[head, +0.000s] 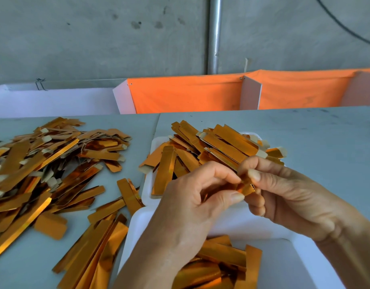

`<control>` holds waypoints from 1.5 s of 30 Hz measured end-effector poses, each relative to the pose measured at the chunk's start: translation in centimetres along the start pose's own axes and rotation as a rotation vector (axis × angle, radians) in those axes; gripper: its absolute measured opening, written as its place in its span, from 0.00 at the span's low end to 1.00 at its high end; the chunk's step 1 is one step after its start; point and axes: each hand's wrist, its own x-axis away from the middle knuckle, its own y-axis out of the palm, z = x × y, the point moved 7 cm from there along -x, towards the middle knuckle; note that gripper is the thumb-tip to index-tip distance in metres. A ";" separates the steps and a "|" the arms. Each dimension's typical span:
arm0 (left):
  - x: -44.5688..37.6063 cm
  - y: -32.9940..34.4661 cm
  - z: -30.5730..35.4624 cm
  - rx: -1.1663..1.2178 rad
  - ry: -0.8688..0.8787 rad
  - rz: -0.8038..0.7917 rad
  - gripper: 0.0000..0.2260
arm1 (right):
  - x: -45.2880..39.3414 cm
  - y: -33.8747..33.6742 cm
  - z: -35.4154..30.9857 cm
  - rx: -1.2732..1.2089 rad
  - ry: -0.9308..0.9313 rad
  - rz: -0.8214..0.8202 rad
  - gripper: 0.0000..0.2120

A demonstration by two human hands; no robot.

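Left hand (192,197) and right hand (284,188) pinch one gold strip (245,187) — above the white tray (232,224).

Worktop (317,130): grey, seam left of centre. I log a loose heap of gold foil strips (44,163) spread at left. Two white trays: the far tray (147,190) is piled high with strips, the near tray (284,265) is partly filled. Behind are orange cloth (186,94), a white divider (250,92), a metal pole (215,34), a concrete wall (96,38) and a black cable (346,28).

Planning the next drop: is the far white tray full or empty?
Full: gold strips heap above the tray rim and overhang it.
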 end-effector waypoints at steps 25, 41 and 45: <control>0.6 0.1 -3.2 -0.453 -0.292 0.028 0.07 | -0.4 -3.0 -0.7 1.375 -0.111 0.593 0.10; 0.4 0.1 -3.0 -0.560 -0.203 0.089 0.06 | -1.8 -4.1 0.1 1.537 -0.132 0.612 0.16; 0.4 0.1 -2.9 -0.549 -0.191 0.093 0.06 | -1.8 -6.1 -1.1 1.454 -0.080 0.776 0.16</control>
